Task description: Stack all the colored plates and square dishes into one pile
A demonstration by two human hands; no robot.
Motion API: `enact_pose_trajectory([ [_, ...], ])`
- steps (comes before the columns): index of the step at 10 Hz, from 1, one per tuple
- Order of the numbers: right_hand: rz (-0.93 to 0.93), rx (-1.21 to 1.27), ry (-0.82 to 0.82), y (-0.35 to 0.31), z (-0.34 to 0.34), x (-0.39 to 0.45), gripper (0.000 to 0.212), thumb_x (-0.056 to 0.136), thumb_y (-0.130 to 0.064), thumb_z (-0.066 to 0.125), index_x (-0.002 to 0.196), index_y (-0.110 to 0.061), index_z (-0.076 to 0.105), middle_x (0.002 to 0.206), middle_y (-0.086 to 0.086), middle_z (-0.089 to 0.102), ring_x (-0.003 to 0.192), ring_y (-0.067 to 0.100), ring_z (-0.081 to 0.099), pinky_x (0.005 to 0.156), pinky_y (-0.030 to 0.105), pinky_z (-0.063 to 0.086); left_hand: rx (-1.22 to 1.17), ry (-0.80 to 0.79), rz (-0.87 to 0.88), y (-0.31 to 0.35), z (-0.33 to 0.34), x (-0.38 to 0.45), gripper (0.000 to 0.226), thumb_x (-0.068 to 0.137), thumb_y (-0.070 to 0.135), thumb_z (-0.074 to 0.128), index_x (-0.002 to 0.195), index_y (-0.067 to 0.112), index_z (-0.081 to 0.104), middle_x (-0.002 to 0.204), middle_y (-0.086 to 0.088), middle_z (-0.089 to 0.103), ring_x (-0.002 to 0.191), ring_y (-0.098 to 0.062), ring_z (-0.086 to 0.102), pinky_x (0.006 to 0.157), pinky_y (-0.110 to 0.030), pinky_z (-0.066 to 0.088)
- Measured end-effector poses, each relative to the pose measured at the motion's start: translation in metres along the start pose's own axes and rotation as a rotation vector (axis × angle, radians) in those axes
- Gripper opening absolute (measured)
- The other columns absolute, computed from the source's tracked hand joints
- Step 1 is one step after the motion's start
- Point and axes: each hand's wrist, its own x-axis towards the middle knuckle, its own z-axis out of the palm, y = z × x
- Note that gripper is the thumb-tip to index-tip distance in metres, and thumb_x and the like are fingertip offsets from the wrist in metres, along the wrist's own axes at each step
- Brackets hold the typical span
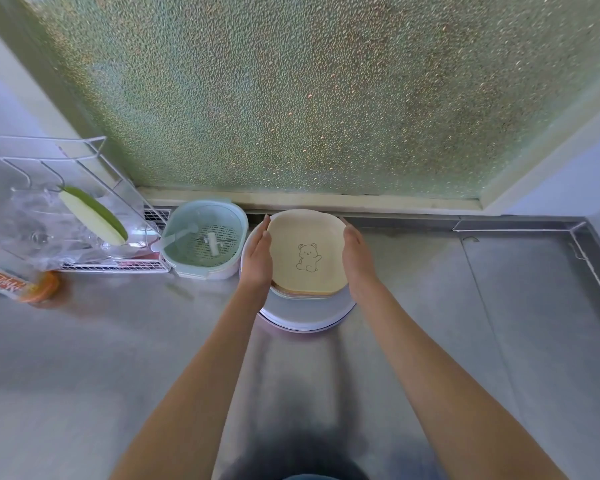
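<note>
A pile of dishes stands on the steel counter near the window sill. On top lies a yellow square dish (305,237) with a bear drawing, over several pastel square dishes whose edges (302,295) show at the front. Beneath them are round plates (305,317), white above pink. My left hand (257,258) lies flat against the left side of the square dishes. My right hand (357,258) presses against their right side. The fingers of both hands are straight, holding the square stack between the palms.
A pale green colander basket (205,237) stands just left of the pile. Further left is a white wire dish rack (66,202) with plastic wrap and a green-yellow item. An orange packet (18,282) lies at the left edge. The counter's raised rim (596,265) runs along the right.
</note>
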Motion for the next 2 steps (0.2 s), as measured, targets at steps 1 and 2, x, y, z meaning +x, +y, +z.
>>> enact_pose_trajectory([
  [1, -0.038, -0.001, 0.003, 0.0072, -0.0007, -0.0102, 0.042, 0.102, -0.024, 0.024, 0.141, -0.022, 0.040, 0.147, -0.007, 0.039, 0.133, 0.008, 0.034, 0.110, 0.025, 0.024, 0.015, -0.021, 0.011, -0.0010, -0.0017, -0.0048, 0.042, 0.101, 0.024, 0.028, 0.142, 0.030, 0.037, 0.148, 0.008, 0.037, 0.134, -0.006, 0.032, 0.117, -0.034, 0.022],
  [2, -0.024, 0.053, 0.046, 0.0095, 0.0034, -0.0103, 0.042, 0.102, -0.023, 0.024, 0.140, -0.024, 0.041, 0.145, -0.007, 0.042, 0.132, 0.008, 0.036, 0.111, 0.025, 0.025, -0.026, 0.004, 0.011, -0.0018, -0.0008, -0.0028, 0.041, 0.100, 0.022, 0.031, 0.140, 0.028, 0.041, 0.147, 0.005, 0.040, 0.136, -0.012, 0.035, 0.117, -0.038, 0.025],
])
